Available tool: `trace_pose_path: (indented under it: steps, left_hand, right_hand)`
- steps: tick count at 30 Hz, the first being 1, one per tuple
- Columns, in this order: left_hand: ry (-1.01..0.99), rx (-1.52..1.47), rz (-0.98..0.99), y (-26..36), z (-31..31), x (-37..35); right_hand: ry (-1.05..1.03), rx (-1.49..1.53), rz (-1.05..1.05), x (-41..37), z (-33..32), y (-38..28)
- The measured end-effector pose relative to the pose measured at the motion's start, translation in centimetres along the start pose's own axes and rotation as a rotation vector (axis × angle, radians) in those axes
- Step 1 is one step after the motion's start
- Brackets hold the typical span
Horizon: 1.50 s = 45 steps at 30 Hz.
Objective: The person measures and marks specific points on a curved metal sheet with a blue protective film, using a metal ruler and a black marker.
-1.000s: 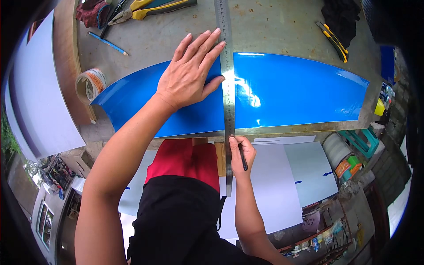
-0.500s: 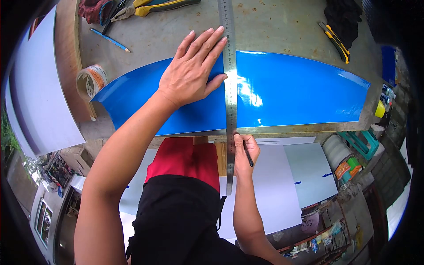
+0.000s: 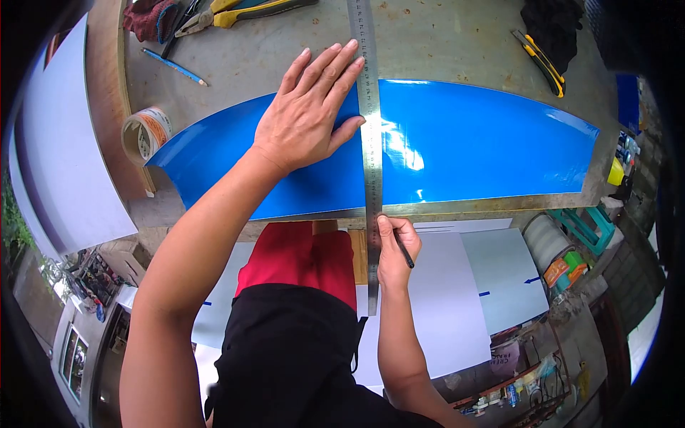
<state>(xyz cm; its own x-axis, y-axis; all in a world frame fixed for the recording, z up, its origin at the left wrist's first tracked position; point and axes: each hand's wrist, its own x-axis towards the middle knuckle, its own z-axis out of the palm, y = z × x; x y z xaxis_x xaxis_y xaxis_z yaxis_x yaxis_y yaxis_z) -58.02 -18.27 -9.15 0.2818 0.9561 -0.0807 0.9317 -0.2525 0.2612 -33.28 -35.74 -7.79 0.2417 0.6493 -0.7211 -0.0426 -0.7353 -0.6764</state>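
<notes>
A glossy blue sheet (image 3: 485, 146) with a curved far edge lies along the near side of the workbench. Across it runs a long steel ruler (image 3: 372, 171), its near end sticking out past the bench edge. My left hand (image 3: 303, 110) is spread flat on the sheet, fingertips and thumb against the ruler's left side. At the sheet's near edge, right of the ruler, my right hand (image 3: 397, 250) is closed round a slim black pen (image 3: 405, 253); its tip is hidden by the fingers.
On the bench (image 3: 442, 43) lie a blue pencil (image 3: 175, 67), yellow-handled pliers (image 3: 235, 14), a roll of tape (image 3: 148, 134) and a yellow-black utility knife (image 3: 542, 64) beside a black cloth (image 3: 553, 32). A large pale panel (image 3: 64, 135) stands at the left. White sheets (image 3: 435, 292) lie below the bench.
The view has shifted very slightly. Both hands, the ruler and the blue sheet keep practically the same places relative to one another.
</notes>
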Motion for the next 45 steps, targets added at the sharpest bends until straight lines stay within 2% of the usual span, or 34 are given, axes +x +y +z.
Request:
trace_pose_path:
  steps: [4, 10, 17, 22, 45]
  left_hand:
    - [0.020, -0.077, -0.001, 0.0, 0.1, 0.0]
    - [-0.005, -0.003, -0.001, 0.1, -0.1, 0.0]
    - [0.007, -0.094, -0.002, 0.1, -0.2, 0.1]
    - [0.010, -0.102, -0.001, 0.0, -0.2, 0.1]
    - [-0.018, -0.098, -0.006, 0.0, -0.4, 0.1]
  right_hand:
    - [0.026, 0.068, -0.032, -0.1, 0.5, 0.0]
    - [0.047, 0.099, -0.088, 0.4, 1.1, -0.6]
    - [0.037, 0.140, -0.021, 0.2, 0.9, -0.8]
    - [-0.025, 0.151, -0.064, 0.2, 0.5, -0.5]
    - [-0.018, 0.164, -0.058, 0.3, 0.3, -0.4]
